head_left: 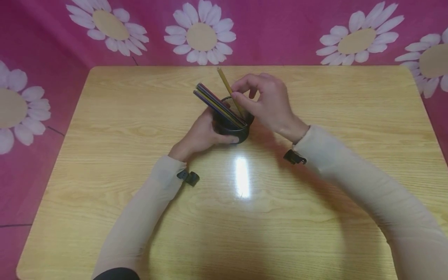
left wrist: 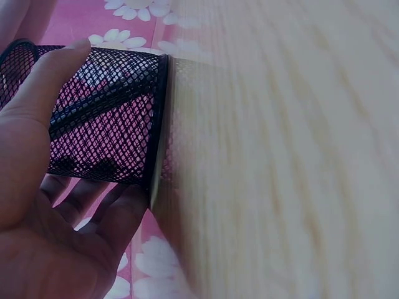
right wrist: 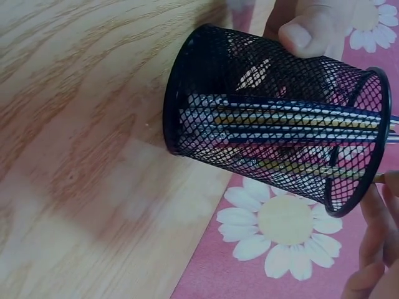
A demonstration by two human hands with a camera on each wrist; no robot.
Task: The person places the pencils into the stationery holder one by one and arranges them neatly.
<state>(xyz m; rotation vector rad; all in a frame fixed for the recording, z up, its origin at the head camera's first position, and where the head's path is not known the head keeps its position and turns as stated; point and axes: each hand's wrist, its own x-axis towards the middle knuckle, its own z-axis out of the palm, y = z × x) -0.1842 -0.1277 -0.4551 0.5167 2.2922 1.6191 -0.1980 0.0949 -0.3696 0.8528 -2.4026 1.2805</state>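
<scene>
A black mesh pencil cup (head_left: pixel 227 126) stands on the wooden table near its far side. My left hand (head_left: pixel 201 134) grips the cup from the left; in the left wrist view the thumb and fingers of that hand (left wrist: pixel 31 199) wrap round the mesh wall (left wrist: pixel 118 137). Several dark and yellow pencils (head_left: pixel 213 102) lean left in a bundle inside it. A single yellow pencil (head_left: pixel 224 79) slants apart from them, and my right hand (head_left: pixel 271 101) pinches it between thumb and fingers. Through the mesh in the right wrist view, its lower part (right wrist: pixel 312 168) shows inside the cup.
The light wood table (head_left: pixel 105 194) spreads around both arms and carries a bright light reflection in front of the cup. Behind it hangs a pink cloth (head_left: pixel 273 35) with large white daisies. A small black clip (head_left: pixel 189 178) sits at the left sleeve cuff, another (head_left: pixel 294 157) at the right.
</scene>
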